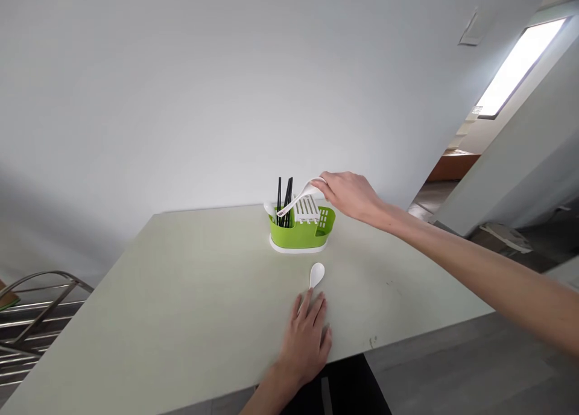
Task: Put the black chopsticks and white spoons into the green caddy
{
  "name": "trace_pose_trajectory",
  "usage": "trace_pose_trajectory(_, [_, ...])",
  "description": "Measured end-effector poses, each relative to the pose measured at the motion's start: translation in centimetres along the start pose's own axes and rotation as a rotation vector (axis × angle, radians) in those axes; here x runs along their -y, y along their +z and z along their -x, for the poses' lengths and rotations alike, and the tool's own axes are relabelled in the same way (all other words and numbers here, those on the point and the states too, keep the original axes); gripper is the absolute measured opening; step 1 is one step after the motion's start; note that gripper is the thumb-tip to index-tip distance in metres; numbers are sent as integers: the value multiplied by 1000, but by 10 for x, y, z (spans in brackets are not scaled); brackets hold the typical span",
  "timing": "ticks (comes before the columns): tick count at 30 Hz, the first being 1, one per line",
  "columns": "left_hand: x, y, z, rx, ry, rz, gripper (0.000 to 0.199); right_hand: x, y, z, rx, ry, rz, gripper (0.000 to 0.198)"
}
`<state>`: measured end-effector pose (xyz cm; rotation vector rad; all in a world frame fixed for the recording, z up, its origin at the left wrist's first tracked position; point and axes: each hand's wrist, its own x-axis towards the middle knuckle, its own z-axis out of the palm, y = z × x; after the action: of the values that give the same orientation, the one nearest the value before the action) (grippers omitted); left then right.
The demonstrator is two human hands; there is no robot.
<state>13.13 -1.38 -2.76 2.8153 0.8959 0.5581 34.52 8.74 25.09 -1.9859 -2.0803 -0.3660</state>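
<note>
A: What does your right hand (pixel 350 195) hold?
B: It pinches a white spoon (pixel 296 201) by the handle, over the green caddy (pixel 302 234).
A: And your left hand (pixel 307 336)?
B: It lies flat and open on the table (pixel 181 294), fingertips touching a second spoon (pixel 316 275).

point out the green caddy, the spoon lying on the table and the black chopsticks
green caddy (pixel 302 234), head view, on its green front wall
spoon on the table (pixel 317 274), head view, on the bowl of the spoon
black chopsticks (pixel 284 198), head view, on the upper part of the sticks above the caddy rim
</note>
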Motion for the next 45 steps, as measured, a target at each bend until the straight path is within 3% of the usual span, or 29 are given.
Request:
trace_pose_trajectory(7, [-1, -3, 0, 40, -14, 15, 57, 33, 27, -33, 101, -159, 153, 45])
trace_pose_trajectory(13, [-1, -1, 1, 42, -13, 14, 57, 57, 58, -39, 207, -309, 284, 23])
trace_pose_trajectory(24, [0, 2, 3, 6, -3, -9, 58, 95, 83, -47, 262, -343, 325, 30])
trace_pose_trajectory(31, [-1, 0, 2, 26, -12, 9, 57, 96, 92, -53, 290, -301, 287, 19])
trace_pose_trajectory(38, [0, 2, 2, 14, -9, 10, 58, 91, 101, -57, 272, -302, 181, 34])
trace_pose_trajectory(45, [0, 3, 3, 12, -11, 2, 58, 68, 92, -49, 239, -388, 29, 42])
